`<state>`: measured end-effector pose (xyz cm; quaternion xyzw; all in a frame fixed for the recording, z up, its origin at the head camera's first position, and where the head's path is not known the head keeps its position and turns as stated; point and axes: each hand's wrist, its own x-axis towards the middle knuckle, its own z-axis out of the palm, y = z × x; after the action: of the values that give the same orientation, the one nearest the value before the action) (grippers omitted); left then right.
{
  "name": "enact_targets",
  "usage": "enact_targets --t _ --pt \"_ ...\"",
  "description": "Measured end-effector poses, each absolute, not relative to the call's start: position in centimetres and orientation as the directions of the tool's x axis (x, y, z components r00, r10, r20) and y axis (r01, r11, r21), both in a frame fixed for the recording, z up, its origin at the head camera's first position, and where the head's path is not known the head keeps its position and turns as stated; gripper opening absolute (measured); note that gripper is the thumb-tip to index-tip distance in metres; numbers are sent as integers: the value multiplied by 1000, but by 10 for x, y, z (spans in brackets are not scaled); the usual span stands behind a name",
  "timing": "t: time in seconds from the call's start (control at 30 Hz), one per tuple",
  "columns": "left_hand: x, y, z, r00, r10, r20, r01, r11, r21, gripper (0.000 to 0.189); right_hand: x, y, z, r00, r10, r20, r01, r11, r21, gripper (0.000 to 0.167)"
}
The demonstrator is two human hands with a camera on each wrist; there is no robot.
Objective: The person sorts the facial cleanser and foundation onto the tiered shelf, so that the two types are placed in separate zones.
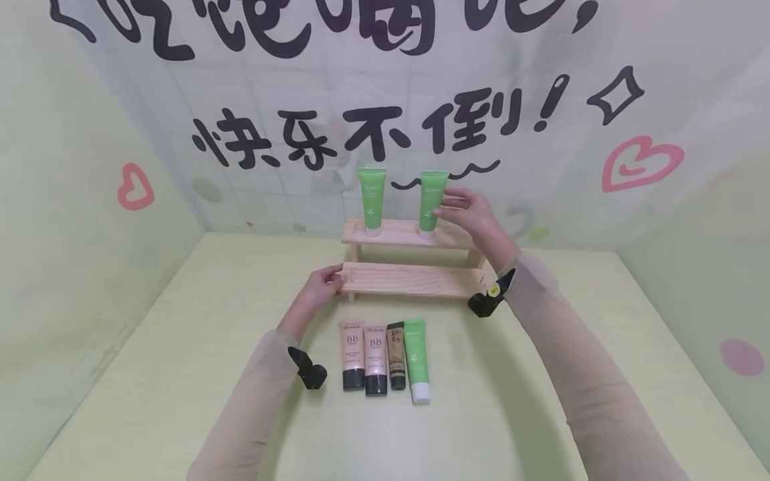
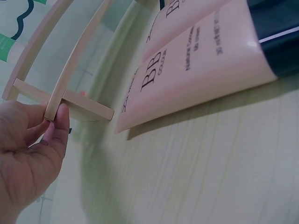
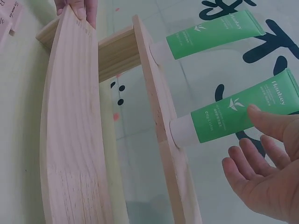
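My left hand (image 1: 320, 288) pinches the left end of the lower board of a two-tier wooden stand (image 1: 415, 279), thumb and fingers on its edge in the left wrist view. On the upper board, two green tubes stand upright on their white caps: a left one (image 1: 373, 200) and a right one (image 1: 432, 204). Beside the right tube is my right hand (image 1: 472, 212). Its thumb (image 3: 256, 114) appears against that tube in the right wrist view, while the other fingers are spread and loosely bent, apart from it.
In front of the stand lie two pink BB tubes with black caps (image 1: 352, 354) (image 1: 375, 357), a slim brown tube (image 1: 396, 354) and a third green tube (image 1: 416, 354), side by side on the pale table (image 1: 180, 361). Behind the stand rises a printed wall sheet (image 1: 289, 200).
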<state>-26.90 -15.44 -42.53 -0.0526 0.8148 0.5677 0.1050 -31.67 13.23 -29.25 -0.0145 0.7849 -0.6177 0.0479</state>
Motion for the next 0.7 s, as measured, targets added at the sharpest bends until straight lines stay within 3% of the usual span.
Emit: enact_targets --t 0.27,0.7 --pt "-267 -153 -422 -974 37 -224 -196 364 911 46 -312 136 -294 -982 -50 -183 175 134 -975 59" --pt "-267 -153 -422 -971 36 -234 -204 376 904 47 -298 140 -303 -956 -110 -272 243 219 -945 54"
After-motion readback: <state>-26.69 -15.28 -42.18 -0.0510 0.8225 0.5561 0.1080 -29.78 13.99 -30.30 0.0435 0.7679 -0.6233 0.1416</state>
